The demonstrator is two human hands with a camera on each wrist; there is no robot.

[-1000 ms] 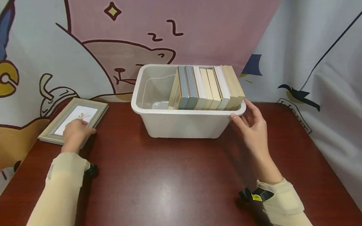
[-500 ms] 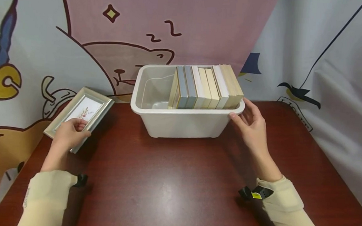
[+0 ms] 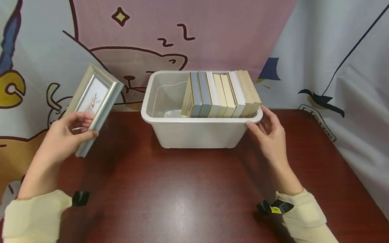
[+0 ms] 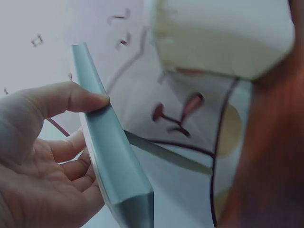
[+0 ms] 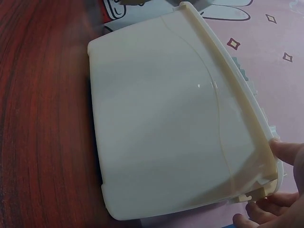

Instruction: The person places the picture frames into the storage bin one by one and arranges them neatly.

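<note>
My left hand (image 3: 64, 136) holds a silver-grey picture frame (image 3: 103, 103) by its long side, raised and tilted at the left. A white print with a small flower sprig shows in it. In the left wrist view the thumb presses the frame's outer edge (image 4: 111, 142), with the other fingers behind. My right hand (image 3: 273, 139) grips the right end of a white plastic bin (image 3: 197, 134), thumb on the rim and fingers round the corner. Inside the bin, several frames (image 3: 214, 96) in blue-grey, white, cream and pale wood stand upright in a row toward the right.
The bin stands at the back of a dark red-brown table (image 3: 173, 191). Its left part shows bare floor (image 3: 172, 113). A cartoon-printed curtain (image 3: 226, 30) hangs right behind the table and along both sides.
My left hand has lifted the picture frame off the table and tipped it up steeper, the wrist drawing back toward the lower left. The right hand and the bin have kept their place.
</note>
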